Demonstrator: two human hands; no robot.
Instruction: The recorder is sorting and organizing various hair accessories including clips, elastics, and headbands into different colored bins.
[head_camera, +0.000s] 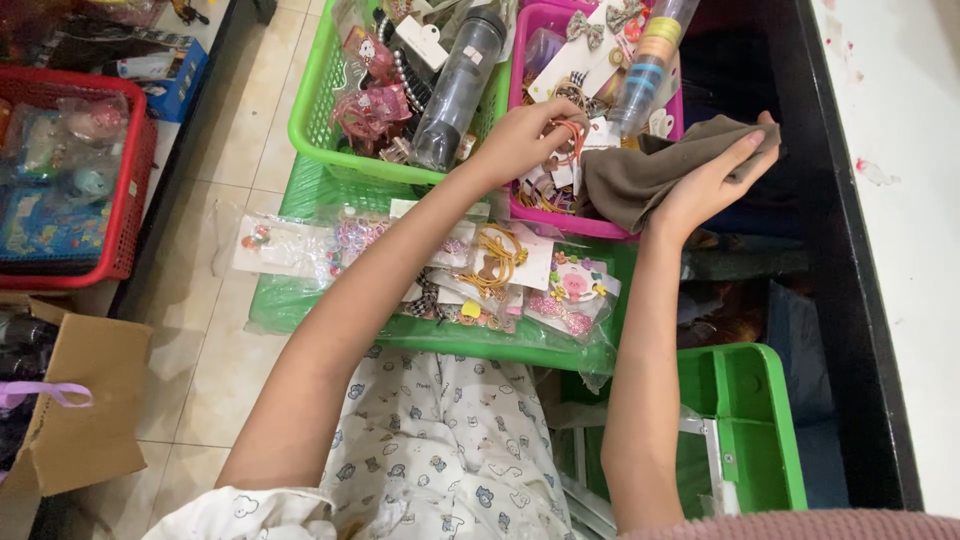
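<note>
My left hand (525, 135) reaches into a pink basket (524, 62) and pinches an orange hair tie (572, 140) among carded hair accessories. My right hand (715, 175) holds a brown-grey cloth (640, 175) bunched over the basket's right side. A clear tube of coloured hair bands (648, 60) lies tilted in the pink basket.
A green basket (310, 110) to the left holds a dark bottle (458, 85) and pink trinkets. A flat green tray (300, 300) below carries packets of hair ties and clips. A red basket (135, 190) and a cardboard box (85, 400) stand at left, a green bin (770, 440) at lower right.
</note>
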